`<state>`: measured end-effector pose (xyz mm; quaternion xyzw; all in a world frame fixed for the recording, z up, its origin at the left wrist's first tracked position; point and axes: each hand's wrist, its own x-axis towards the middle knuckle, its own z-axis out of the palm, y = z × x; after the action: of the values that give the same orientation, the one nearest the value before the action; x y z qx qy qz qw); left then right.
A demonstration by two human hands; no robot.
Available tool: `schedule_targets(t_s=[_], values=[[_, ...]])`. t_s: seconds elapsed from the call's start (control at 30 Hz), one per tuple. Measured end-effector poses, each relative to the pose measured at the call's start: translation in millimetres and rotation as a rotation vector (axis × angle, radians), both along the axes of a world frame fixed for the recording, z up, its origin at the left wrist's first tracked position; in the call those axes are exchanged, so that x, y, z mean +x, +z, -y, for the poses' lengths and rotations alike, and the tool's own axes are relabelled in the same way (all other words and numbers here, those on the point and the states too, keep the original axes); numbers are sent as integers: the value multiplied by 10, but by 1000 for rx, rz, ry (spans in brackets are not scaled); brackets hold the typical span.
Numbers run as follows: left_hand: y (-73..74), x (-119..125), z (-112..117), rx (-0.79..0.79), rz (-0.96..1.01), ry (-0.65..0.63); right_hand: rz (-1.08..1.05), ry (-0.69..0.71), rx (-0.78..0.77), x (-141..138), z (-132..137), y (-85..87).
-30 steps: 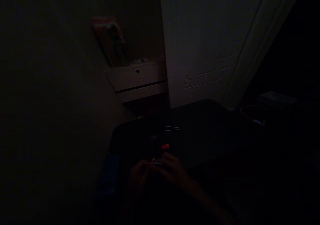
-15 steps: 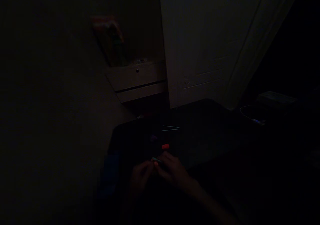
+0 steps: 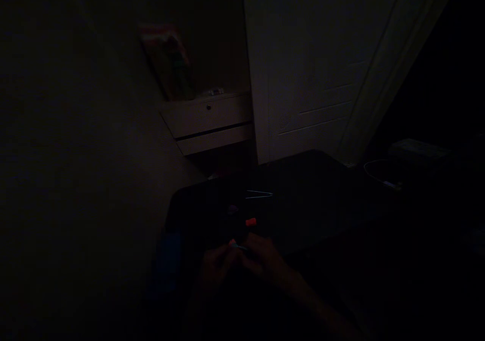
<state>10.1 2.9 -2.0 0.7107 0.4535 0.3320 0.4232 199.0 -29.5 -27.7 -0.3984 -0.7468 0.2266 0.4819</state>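
Very dim room. The bench (image 3: 303,199) has a dark, matt top. On it lies a thin pair of tweezers (image 3: 259,194) with a faint metal glint, and a small orange piece (image 3: 250,222) that looks like smooth plastic. The pale drawer unit (image 3: 210,121) behind looks like painted wood, matt.

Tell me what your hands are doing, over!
Left hand and right hand pinch one tiny pale-and-red piece together. Small orange block lies just beyond. Thin metal tweezers farther back on dark table. Too dim for more.
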Motion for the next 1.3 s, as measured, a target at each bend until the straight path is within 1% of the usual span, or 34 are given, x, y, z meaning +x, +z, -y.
schedule_targets(t_s=[0.07, 0.17, 0.37, 0.53, 0.67, 0.8, 0.93, 1.07, 1.3], values=[[-14, 4, -3, -1, 1, 11, 15, 32, -8, 15, 11, -5], [-22, -5, -10, -3, 5, 28, 32, 39, -11, 17, 12, -16], [-26, -57, -34, -52, 78, 69, -47, 24, 5, -6, -3, 23], [-21, -99, -56, -32, 10, 31, -99, 45, 5, -10, -3, 24], [-18, -123, -61, -14, -4, 0, -119, 64, -10, -22, -6, 17], [24, -107, -38, -82, -12, -23, -128, 102, -68, -9, -1, 88], [58, -80, -23, -96, 4, -12, -155, 51, -124, -15, -9, 143], [56, -75, -27, -75, 11, 6, -181, -10, -86, -54, -29, 120], [78, -27, -19, -57, -38, 9, -132, 19, -23, -57, -11, 57]])
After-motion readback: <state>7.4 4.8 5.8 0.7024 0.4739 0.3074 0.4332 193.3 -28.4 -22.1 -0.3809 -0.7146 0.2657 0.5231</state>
